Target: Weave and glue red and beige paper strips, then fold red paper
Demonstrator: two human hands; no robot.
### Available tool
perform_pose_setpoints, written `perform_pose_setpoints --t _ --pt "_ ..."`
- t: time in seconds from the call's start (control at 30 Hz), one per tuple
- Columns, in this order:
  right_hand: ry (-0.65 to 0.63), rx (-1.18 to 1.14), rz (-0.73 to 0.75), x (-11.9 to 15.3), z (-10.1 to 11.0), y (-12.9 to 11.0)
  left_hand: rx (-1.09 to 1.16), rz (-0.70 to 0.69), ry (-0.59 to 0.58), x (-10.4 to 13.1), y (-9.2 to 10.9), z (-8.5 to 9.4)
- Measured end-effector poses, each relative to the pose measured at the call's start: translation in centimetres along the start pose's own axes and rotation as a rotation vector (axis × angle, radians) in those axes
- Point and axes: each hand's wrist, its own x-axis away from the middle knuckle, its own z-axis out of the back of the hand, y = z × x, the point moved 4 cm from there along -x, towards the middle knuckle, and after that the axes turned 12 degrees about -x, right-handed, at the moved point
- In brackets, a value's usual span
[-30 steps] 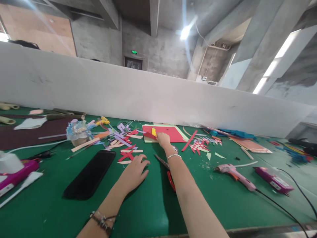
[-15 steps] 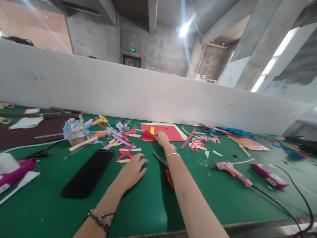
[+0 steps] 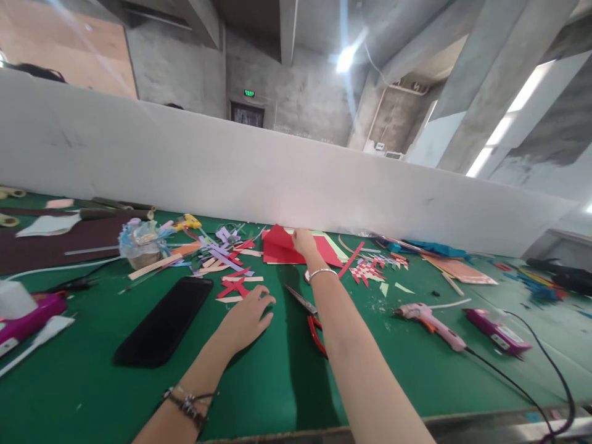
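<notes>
At the back of the table my right hand [image 3: 305, 242] is closed on the edge of a sheet of red paper [image 3: 280, 243], whose near-left part is raised and bent. More red and pale green paper [image 3: 332, 239] lies flat beneath it. My left hand [image 3: 250, 313] rests on the green table with its fingers apart and nothing in them, close to some red and cream paper strips [image 3: 235, 287]. Scissors with red handles [image 3: 314, 333] lie between my arms, partly covered by the right forearm.
A black phone [image 3: 166, 320] lies left of my left hand. On the right are a pink glue gun [image 3: 432, 324] with its cord and a purple box [image 3: 497, 333]. Paper scraps [image 3: 367, 270] and a plastic-wrapped bundle [image 3: 143, 243] are spread about. A white partition [image 3: 277, 179] stands behind.
My right hand has moved slightly farther back, lifting the red paper higher. The small yellow piece seen by its fingers is now out of sight. My left hand stays where it was.
</notes>
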Motion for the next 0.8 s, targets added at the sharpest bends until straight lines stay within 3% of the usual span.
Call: perform_pose_setpoints --t 0.33,0.4,0.47,0.57,0.63,0.7,0.8 --pt "0.319 -0.19 0.21 -1.2 6.9 -4.1 0.073 0.009 0.06 0.2 0.2 0.8" --pt "0.396 -0.26 0.279 -0.6 8.9 -5.2 0.163 0.034 0.146 0.1 -0.1 1.1" --pt "0.447 -0.388 0.425 0.5 10.8 -6.2 0.234 0.128 0.335 -0.1 -0.7 1.8" --pt "0.338 -0.563 0.626 3.1 12.8 -7.1 0.302 0.346 0.637 0.0 -2.1 3.1" --pt "0.238 -0.771 0.642 4.9 13.6 -6.8 0.393 0.459 0.749 0.3 -3.1 3.9" --pt "0.108 -1.028 0.583 6.3 13.6 -5.9 0.519 0.497 0.778 0.6 -4.0 4.8" --pt "-0.028 -1.244 0.469 7.1 12.6 -4.4 0.697 0.406 0.6 0.9 -4.7 6.1"
